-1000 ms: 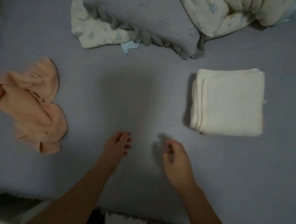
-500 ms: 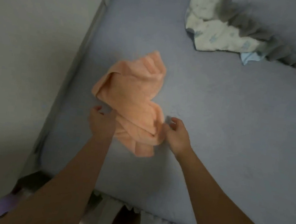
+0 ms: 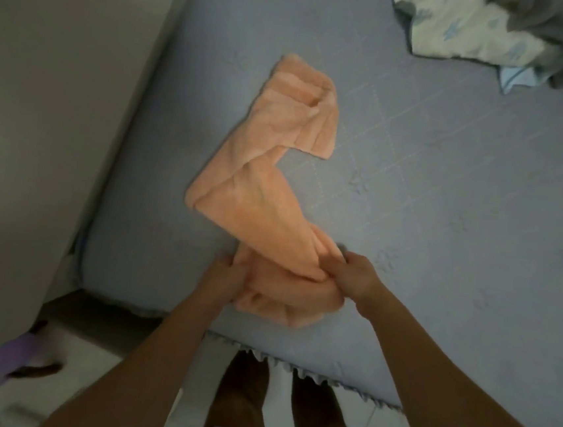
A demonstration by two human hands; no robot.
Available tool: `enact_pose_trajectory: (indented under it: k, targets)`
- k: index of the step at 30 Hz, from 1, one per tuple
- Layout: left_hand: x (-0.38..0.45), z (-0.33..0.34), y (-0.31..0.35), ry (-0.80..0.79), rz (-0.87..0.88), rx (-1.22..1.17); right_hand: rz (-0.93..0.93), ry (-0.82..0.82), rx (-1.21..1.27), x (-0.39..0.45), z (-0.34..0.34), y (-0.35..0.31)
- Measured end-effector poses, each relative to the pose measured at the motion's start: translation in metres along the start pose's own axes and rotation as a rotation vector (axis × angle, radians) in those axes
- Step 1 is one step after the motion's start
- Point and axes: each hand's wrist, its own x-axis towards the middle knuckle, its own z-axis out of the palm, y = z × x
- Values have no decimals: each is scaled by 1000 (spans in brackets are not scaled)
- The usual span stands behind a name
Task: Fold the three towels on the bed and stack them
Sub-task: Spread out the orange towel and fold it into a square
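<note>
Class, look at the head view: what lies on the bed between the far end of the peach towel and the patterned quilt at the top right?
Nothing: in the head view, only bare blue-grey bed separates the peach towel from the patterned quilt.

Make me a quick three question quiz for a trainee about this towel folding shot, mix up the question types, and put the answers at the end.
1. True or false: the orange towel lies neatly folded in a square.
2. Which hand grips the towel? A) only the left hand B) only the right hand C) both
3. Fill in: the bunched end of the towel is near the bed edge that is ______ the person.

Key
1. False: it is strung out and twisted, unfolded.
2. C: each hand holds the bunched near end.
3. Closest to.
</note>
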Motion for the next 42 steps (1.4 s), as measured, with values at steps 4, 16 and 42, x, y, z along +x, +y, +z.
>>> enact_pose_trajectory:
  k: [4,16,42]
  targets:
    - [21,-27,15,288,273,-281,-18,18,-38,4,-16,8]
    - [-32,30,182,-119,533,259,-112,-76,510,29,-50,-137]
    - [31,49,277,14,671,-553,-342,448,843,29,-202,-69]
